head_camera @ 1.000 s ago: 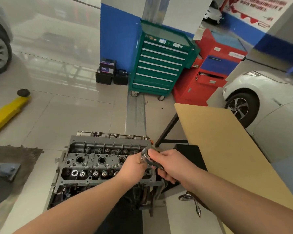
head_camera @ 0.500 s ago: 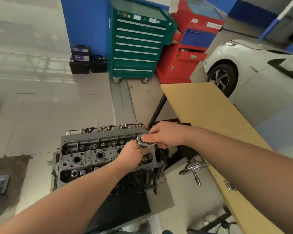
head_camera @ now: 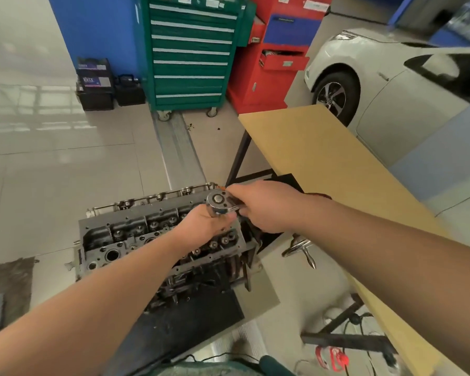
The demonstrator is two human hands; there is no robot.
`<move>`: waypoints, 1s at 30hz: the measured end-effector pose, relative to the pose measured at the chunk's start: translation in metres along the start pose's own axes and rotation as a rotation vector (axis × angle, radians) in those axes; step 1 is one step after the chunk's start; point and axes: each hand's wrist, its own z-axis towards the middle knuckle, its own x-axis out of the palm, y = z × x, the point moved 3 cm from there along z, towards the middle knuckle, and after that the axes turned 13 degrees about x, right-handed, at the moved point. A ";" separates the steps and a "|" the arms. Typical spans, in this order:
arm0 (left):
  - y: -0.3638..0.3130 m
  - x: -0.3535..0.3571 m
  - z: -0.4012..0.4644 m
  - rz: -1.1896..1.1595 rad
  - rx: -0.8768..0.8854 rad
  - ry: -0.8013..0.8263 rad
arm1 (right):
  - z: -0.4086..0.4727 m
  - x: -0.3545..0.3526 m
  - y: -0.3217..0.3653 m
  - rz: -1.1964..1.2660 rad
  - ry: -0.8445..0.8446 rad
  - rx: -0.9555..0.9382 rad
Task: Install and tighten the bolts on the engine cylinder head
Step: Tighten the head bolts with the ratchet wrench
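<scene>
A grey engine cylinder head (head_camera: 136, 232) sits on its block on the workshop floor, valve springs and round bores facing up. Over its right end stands a chrome ratchet wrench (head_camera: 218, 201), head up. My left hand (head_camera: 204, 226) grips the shaft just under the ratchet head. My right hand (head_camera: 263, 206) holds the ratchet's handle, which is hidden in my fist. The bolt and socket under the tool are covered by my left hand.
A tan worktable (head_camera: 323, 164) runs along the right, with a metal handwheel (head_camera: 300, 246) below its edge. Behind stand a green tool cabinet (head_camera: 190, 52), a red tool cabinet (head_camera: 274, 61), car batteries (head_camera: 95, 82) and a white car (head_camera: 391, 77). Cables lie at the bottom right.
The ratchet handle has swung with my right hand from the near side toward the far right of the head. My left hand stays under the ratchet head. My view has tilted down.
</scene>
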 end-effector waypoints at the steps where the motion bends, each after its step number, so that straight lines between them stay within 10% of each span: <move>1: -0.001 0.001 -0.001 0.008 0.015 -0.010 | -0.003 0.003 0.002 0.024 -0.007 0.004; 6: 0.000 0.006 -0.002 0.212 -0.083 -0.121 | -0.029 0.025 0.023 0.495 0.310 0.174; 19: 0.000 0.016 -0.014 -0.073 -0.035 -0.357 | -0.030 0.038 0.021 1.315 0.475 0.275; 24: -0.008 0.020 -0.020 0.094 -0.001 -0.368 | -0.021 0.046 0.018 1.048 0.324 0.189; 30: -0.014 0.021 -0.045 0.055 0.046 -0.218 | 0.005 0.013 -0.005 0.043 0.040 -0.288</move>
